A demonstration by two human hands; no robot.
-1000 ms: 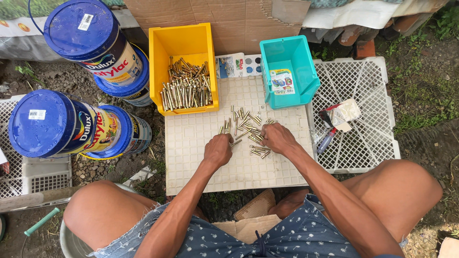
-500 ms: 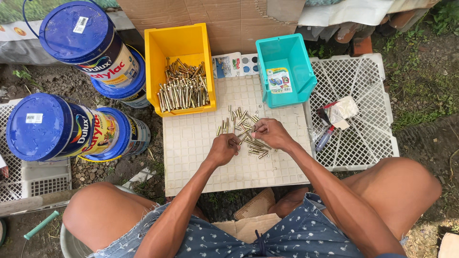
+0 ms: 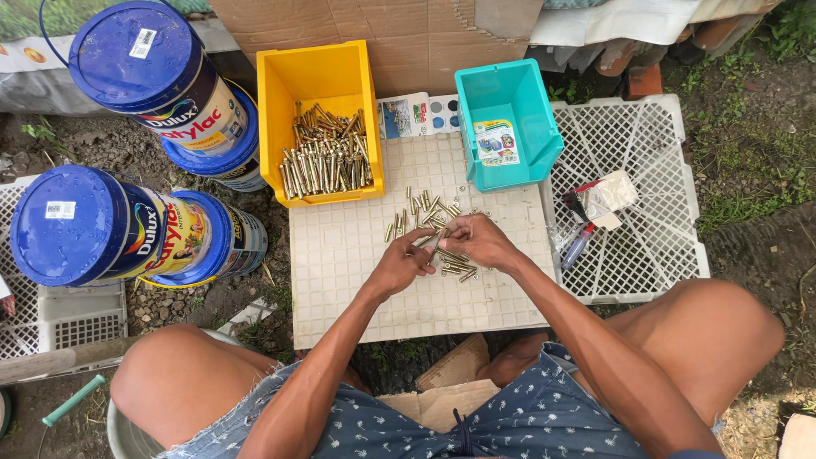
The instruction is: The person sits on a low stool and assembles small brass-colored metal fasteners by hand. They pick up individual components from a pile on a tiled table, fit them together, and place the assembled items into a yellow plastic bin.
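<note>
Both hands meet over the bolts near the crate's far edge, left hand and right hand together pinching one bolt lying slantwise between them, equally near both.

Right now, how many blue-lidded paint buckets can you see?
4: one upright at top left, one under it, one on its side at far left, one behind that. More may be hidden.

Two bins, one yellow and one teal, and four blue-lidded paint buckets are sitting beyond the hands.
</note>
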